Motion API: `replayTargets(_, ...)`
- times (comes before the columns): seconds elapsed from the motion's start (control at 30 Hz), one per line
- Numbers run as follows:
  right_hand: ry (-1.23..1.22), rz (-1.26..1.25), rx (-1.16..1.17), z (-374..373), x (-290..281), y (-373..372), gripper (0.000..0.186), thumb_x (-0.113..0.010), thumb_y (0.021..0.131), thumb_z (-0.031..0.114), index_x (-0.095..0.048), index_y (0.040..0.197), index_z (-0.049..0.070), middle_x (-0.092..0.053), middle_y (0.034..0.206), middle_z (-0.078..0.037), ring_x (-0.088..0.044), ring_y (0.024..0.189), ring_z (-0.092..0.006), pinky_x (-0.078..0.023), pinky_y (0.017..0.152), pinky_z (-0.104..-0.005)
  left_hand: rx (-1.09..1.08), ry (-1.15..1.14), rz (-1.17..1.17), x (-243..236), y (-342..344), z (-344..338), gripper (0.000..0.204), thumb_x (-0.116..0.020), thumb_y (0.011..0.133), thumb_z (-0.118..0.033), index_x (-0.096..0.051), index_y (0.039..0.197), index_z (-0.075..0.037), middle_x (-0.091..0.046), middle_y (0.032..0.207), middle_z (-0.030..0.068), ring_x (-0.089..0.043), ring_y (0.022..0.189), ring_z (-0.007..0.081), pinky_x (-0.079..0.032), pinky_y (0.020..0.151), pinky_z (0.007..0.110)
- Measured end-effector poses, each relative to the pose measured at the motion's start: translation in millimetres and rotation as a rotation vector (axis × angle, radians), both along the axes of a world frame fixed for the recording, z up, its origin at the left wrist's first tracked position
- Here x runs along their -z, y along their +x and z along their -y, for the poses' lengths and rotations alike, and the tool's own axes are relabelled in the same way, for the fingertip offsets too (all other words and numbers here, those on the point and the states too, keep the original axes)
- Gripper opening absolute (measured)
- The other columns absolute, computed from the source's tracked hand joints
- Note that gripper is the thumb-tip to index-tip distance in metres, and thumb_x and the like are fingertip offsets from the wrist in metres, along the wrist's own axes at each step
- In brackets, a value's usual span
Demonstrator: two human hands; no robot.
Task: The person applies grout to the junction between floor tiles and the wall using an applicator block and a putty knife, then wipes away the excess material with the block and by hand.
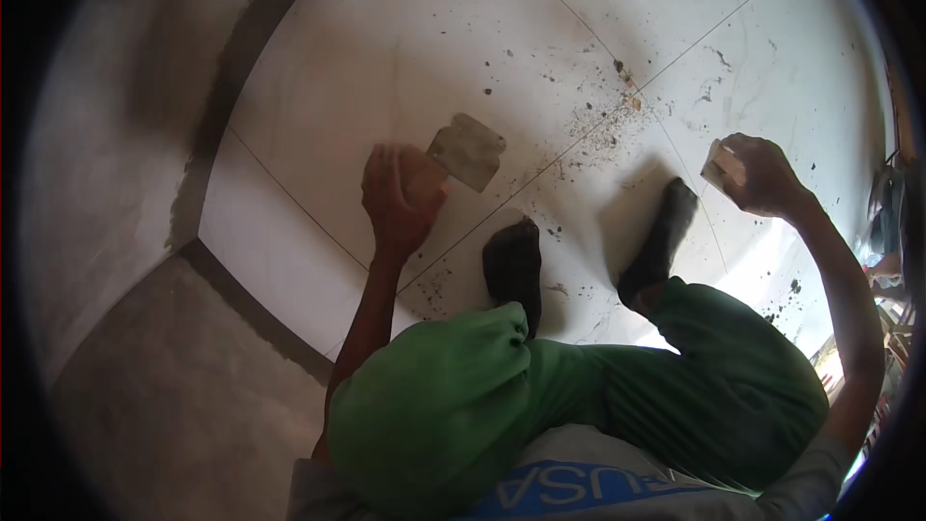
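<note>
My left hand [400,195] is curled at the near left edge of a thin, flat grey plate [470,151] with a notched, uneven outline. Thumb and fingers close on that edge, partly smeared by motion. Off to the right, my right hand [764,177] is wrapped round a small flat piece [720,167], pale and beige. Most of this piece is covered by the fingers, so its kind cannot be made out. Beneath both hands lies the pale tiled floor [328,87], with crumbs of dark debris [603,125] scattered between them along a joint.
My dark-covered feet [513,265] stand on the tiles below the hands, under green trousers [434,396]. Grey plastered walls [125,135] meet in a corner at the left, edged by a dark band [207,150]. Assorted clutter [892,280] lines the right rim.
</note>
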State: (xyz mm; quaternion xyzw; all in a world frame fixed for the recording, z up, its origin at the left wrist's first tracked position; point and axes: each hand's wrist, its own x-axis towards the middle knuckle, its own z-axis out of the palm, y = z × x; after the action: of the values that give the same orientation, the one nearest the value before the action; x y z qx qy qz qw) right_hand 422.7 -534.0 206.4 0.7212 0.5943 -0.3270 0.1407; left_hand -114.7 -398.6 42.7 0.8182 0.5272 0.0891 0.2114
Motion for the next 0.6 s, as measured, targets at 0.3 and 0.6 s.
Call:
replayTargets(0.3,0.165,0.076,-0.14,-18,-53,32,0.025,-0.067,0.089,0.024,-0.073,0.106,0.007,-0.075,0.112,-0.019,-0.071,0.109,-0.0399,-0.057,0.096,-0.0488,-0.203,-0.151,-0.029,-2,-8,7,0.071,-0.083,0.089,-0.04,-0.054,0.142,-0.003,-0.065,0.135,0.0265,-0.06,0.129,0.0483,-0.046,0.109,0.059)
replayTargets(0.6,0.344,-0.278,0.04,-54,51,-25,0.037,-0.073,0.096,0.047,-0.078,0.115,0.015,-0.077,0.117,-0.014,-0.073,0.11,-0.0404,-0.057,0.099,-0.0495,-0.269,-0.616,0.364,-31,39,-28,0.034,-0.076,0.099,-0.032,-0.072,0.115,-0.003,-0.074,0.096,0.0158,-0.075,0.093,0.0294,-0.059,0.088,0.04)
